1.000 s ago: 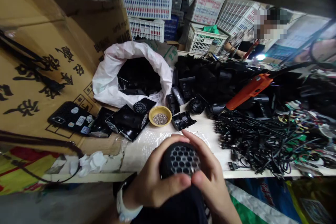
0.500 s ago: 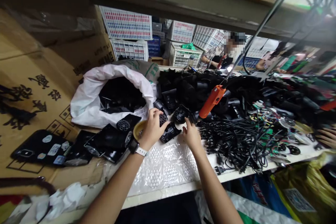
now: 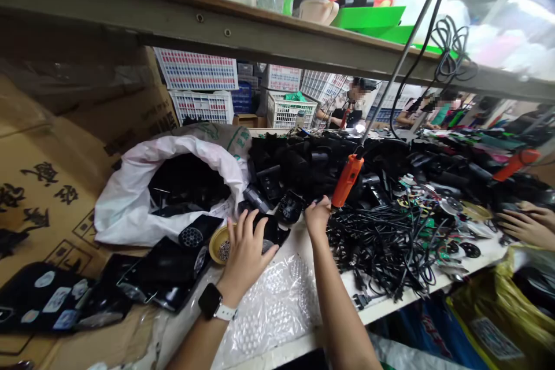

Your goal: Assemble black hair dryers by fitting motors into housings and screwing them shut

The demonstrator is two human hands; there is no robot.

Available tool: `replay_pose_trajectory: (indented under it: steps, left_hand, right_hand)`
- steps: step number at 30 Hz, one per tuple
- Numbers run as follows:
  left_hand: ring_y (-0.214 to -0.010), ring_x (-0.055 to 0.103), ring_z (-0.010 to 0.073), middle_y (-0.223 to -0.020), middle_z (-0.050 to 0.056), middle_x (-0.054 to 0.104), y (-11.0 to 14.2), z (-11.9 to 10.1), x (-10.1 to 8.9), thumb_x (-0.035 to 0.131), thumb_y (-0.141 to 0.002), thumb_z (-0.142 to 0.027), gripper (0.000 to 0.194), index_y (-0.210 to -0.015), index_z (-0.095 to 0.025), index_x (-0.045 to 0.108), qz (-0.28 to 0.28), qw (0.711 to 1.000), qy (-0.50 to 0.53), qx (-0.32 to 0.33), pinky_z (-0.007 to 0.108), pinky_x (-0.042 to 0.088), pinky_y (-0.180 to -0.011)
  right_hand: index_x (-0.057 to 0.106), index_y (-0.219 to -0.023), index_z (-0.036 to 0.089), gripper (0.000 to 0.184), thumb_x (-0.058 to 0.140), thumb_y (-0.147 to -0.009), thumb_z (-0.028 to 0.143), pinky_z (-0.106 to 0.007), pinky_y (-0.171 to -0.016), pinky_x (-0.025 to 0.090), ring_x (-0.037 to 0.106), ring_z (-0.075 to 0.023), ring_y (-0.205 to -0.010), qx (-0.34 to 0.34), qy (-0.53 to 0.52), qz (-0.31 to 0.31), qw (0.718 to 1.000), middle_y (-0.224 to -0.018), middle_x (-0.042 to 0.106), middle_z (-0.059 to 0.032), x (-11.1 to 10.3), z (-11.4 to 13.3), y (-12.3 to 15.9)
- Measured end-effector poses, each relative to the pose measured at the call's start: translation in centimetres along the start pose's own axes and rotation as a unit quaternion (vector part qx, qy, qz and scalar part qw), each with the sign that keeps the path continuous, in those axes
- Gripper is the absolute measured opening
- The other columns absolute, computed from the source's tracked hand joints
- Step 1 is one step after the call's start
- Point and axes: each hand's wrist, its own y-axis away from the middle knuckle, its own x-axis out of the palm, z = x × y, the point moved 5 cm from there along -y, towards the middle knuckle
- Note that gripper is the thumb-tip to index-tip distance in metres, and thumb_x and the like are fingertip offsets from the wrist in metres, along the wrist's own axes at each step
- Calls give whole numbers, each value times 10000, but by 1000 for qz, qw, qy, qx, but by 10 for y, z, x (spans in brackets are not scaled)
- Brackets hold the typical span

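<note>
Working left to right from my remote seat: a yellow bowl of steel beads sits at nine o'clock from my left hand, whose spread fingers lie over a black plastic housing on the surface; I can't tell if they grip it. My curled right hand is beside a black grille piece, its hold unclear. Handling these parts seems the step in hand; a firm, clear lift is called for.
</note>
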Motion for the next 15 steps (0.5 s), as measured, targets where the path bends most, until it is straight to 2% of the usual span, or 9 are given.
replay_pose_trajectory:
  steps: [4, 9, 12, 15]
  left_hand:
    - [-1357, 368, 415, -1392, 213, 482, 10, 1, -10, 601, -886, -345, 472, -1298, -138, 497, -23, 999, -32, 14, 702, 212, -1096]
    - [-1304, 422, 394, -1367, 201, 497, 20, 2, -24, 596, -890, -328, 412, -1258, -160, 516, -59, 997, -49, 13, 638, 213, -1083]
    - [-1289, 434, 379, -1354, 196, 506, 24, 3, -31, 595, -894, -316, 373, -1226, -161, 527, -78, 996, -35, 2, 603, 209, -1091]
    - [-1275, 446, 361, -1336, 182, 522, 26, 4, -36, 599, -894, -302, 337, -1201, -175, 540, -102, 995, -3, -10, 579, 224, -1092]
  right_hand:
    - [525, -1307, 146, 414, 606, -947, 335, -447, -915, 532, 606, -247, -1093, 18, 20, -30, 999, -1292, 561, -127, -7, -2, -22]
    - [547, -1278, 148, 402, 625, -934, 340, -470, -937, 517, 590, -258, -1120, 23, 53, -33, 998, -1293, 560, -119, -16, 0, -40]
    - [574, -1232, 127, 374, 634, -928, 336, -451, -926, 522, 601, -250, -1097, -6, 60, -30, 998, -1256, 580, -122, -23, 3, -44]
    - [581, -1212, 119, 366, 632, -930, 346, -427, -895, 534, 616, -235, -1052, -66, 52, -24, 996, -1220, 594, -121, -30, 9, -43]
